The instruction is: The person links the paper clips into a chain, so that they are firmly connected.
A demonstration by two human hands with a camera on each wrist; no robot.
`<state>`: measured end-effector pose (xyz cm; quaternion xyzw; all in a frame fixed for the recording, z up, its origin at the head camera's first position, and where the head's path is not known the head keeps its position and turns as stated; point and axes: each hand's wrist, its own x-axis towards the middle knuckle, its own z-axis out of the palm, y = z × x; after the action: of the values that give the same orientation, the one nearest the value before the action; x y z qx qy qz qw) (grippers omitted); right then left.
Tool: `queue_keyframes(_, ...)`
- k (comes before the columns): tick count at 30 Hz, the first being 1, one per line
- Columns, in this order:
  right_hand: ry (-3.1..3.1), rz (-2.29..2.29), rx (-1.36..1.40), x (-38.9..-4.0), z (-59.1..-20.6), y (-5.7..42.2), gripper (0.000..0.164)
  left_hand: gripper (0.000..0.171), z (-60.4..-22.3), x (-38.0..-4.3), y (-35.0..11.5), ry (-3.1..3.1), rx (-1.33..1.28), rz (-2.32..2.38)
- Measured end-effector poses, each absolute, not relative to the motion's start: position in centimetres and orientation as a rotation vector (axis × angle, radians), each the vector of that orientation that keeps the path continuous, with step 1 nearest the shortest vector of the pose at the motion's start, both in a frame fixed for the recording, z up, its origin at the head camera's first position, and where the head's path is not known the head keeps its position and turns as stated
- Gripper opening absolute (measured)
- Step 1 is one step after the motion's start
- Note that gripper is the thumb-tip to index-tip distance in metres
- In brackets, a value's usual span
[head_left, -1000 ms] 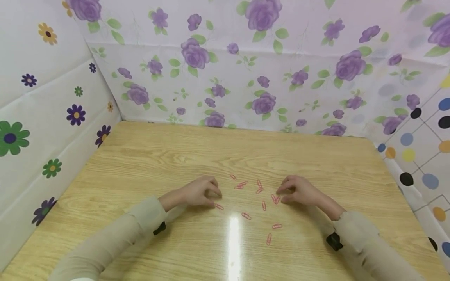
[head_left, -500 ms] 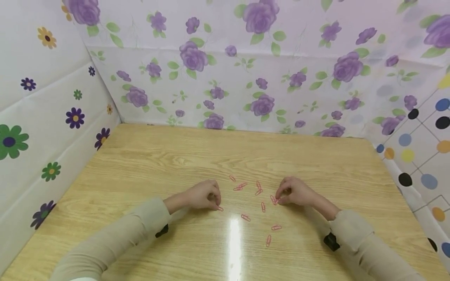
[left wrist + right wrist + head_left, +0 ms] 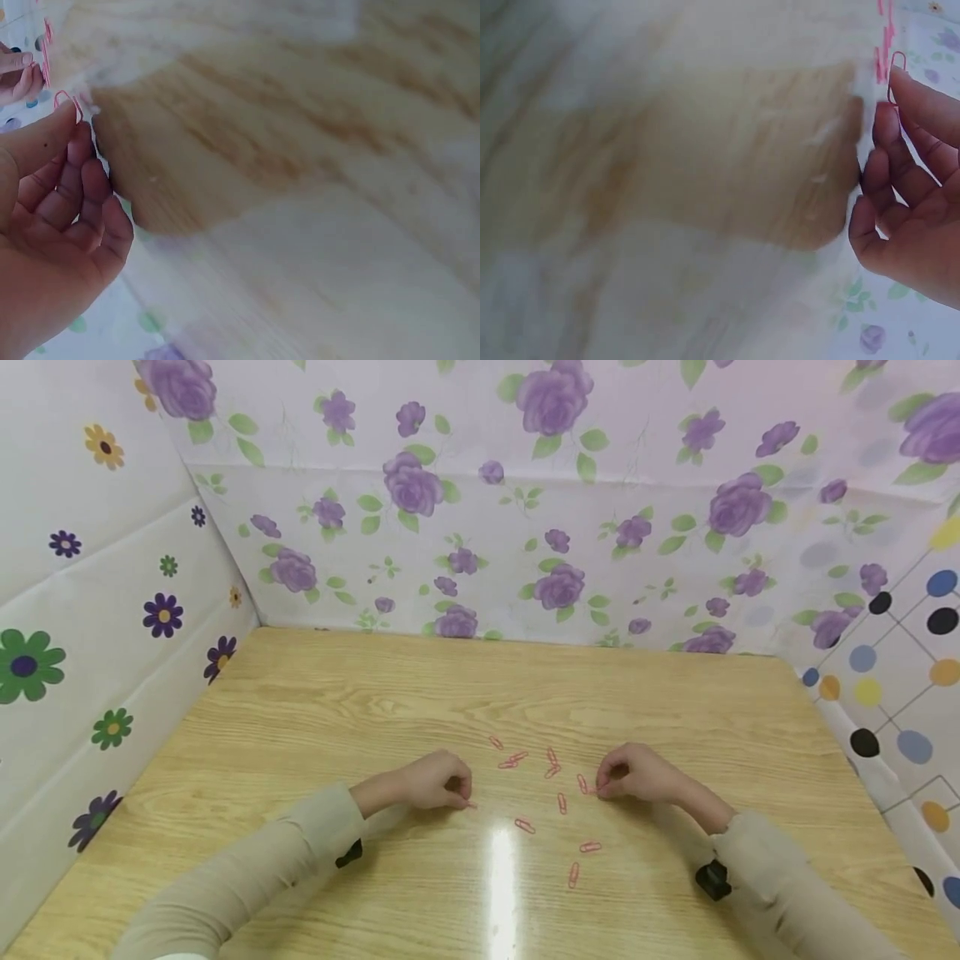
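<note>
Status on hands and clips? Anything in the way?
Left hand pinching a pink paperclip. Right hand pinching a second paperclip. Loose paperclip close beside that one, possible snag.

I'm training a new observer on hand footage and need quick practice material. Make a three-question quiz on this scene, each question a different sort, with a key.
1. True or false: the left hand pinches a paper clip.
2. Multiple choice: how do the loose clips lie on the wooden table?
A) in one straight row
B) scattered
C) in one tall stack
3. Fill in the blank: the right hand pinches a second clip, whose colour is ____.

Key: 1. True. 2. B. 3. Pink.
</note>
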<state>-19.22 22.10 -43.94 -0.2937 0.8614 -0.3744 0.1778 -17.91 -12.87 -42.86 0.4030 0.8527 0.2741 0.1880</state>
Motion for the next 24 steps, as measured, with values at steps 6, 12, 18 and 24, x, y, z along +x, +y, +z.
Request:
queue_keyframes(6,2.35,-1.123,-0.756,-18.9,-43.4,22.6,0.008,0.012,-43.2,-18.4,-13.2,2.35,1.157,0.831)
queue_keyframes(12,2.344,-1.116,-0.731,-18.9,-42.9,22.7,0.011,0.017,-43.0,-18.8,-13.3,2.345,1.197,0.862)
queue_keyframes(18,2.349,-1.116,-0.722,-19.0,-42.8,22.5,0.009,0.01,-42.8,-19.0,-13.2,2.372,1.117,0.931)
queue_keyframes(24,2.377,-1.109,-0.69,-19.1,-42.9,22.1,0.008,0.012,-42.4,-19.1,-13.3,2.464,1.05,0.984)
